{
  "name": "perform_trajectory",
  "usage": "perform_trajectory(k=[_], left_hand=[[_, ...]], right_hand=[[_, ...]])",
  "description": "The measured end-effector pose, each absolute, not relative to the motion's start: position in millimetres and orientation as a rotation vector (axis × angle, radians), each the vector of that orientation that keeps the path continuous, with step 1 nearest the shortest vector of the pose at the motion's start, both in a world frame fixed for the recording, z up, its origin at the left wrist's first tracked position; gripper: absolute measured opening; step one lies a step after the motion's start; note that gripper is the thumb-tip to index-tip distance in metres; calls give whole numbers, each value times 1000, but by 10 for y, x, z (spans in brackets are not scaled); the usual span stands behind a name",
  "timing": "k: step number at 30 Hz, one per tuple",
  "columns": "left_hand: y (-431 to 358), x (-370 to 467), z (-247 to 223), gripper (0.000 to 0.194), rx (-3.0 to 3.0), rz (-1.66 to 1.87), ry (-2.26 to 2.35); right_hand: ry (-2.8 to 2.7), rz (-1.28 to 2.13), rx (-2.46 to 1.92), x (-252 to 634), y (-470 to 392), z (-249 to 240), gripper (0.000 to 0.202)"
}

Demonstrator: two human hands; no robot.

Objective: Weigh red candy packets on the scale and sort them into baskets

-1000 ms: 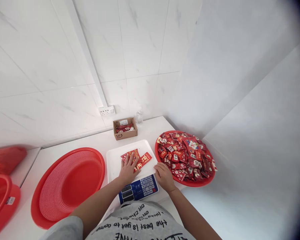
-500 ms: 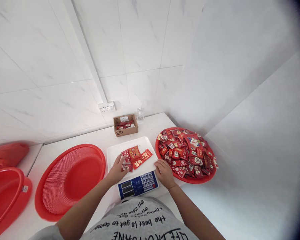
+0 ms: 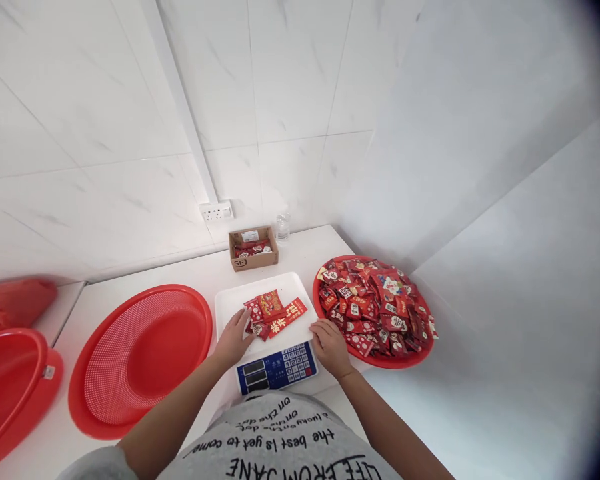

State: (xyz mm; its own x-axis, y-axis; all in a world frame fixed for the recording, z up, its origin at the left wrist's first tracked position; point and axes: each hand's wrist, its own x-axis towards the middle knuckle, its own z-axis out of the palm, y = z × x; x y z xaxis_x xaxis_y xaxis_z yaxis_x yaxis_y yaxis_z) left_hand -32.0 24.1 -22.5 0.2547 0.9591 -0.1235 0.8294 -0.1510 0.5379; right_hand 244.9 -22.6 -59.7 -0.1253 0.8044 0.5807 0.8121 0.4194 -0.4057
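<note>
A white weighing tray (image 3: 286, 288) sits on a scale with a blue keypad panel (image 3: 278, 368). On the tray lie several red snack packets (image 3: 270, 305), overlapping, with a long red packet (image 3: 294, 313) slanting to their right. My left hand (image 3: 234, 339) rests at the tray's left side, thumb and fingers apart, its fingertips touching the left edge of the packets. At the tray's right front corner my right hand (image 3: 331, 345) has its fingers bent and together on the rim.
Right of the scale, a red basin (image 3: 317, 301) is heaped with snack packets. A perforated red basket (image 3: 100, 373) stands left, with another red tub (image 3: 45, 373) beyond it. Behind the tray are a cardboard box (image 3: 240, 264) holding packets and a clear plastic bottle (image 3: 283, 227).
The packets under my left hand have shifted slightly and lie closer together. My right hand stays at the tray's corner. The view has tilted a little.
</note>
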Motion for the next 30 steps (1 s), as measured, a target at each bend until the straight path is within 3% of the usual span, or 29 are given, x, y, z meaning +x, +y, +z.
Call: perform_trajectory(k=[12, 18, 22, 30], left_hand=[[301, -210, -225, 55, 2206, 467, 1504], [369, 57, -246, 70, 2337, 223, 1426], [401, 147, -273, 66, 2331, 76, 1460], [249, 202, -206, 59, 2243, 180, 1657]], right_hand=[[-1854, 12, -1431, 2408, -217, -594, 23], [-1865, 33, -1426, 2408, -214, -584, 24], [-1878, 26, -1436, 2410, -216, -583, 24], [-1873, 16, -1440, 2401, -221, -583, 23]])
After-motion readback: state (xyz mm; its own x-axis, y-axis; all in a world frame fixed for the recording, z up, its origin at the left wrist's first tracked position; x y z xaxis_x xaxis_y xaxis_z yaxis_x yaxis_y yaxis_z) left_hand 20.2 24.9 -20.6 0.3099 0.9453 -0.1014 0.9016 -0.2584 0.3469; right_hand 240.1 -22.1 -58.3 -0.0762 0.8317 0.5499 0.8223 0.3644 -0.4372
